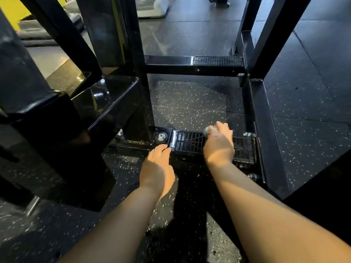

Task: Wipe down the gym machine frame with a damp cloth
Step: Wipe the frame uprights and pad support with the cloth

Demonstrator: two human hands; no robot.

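A black steel gym machine frame [193, 66] stands on the rubber floor, with uprights, a far crossbar and a near base bar [186, 144] that carries a gridded anti-slip pad. My right hand [219, 145] presses down on that pad, fingers closed around a small grey cloth [209, 130] that shows only at the fingertips. My left hand [157, 168] rests flat with its fingertips on the near bar's left end, beside a floor bolt [161, 137], and holds nothing.
Black speckled rubber floor [190, 105] fills the inside of the frame. A glossy black housing [91, 111] rises at the left. The right side rail [266, 130] runs toward me. A white machine base [152, 8] and a yellow wall [11, 8] sit far back.
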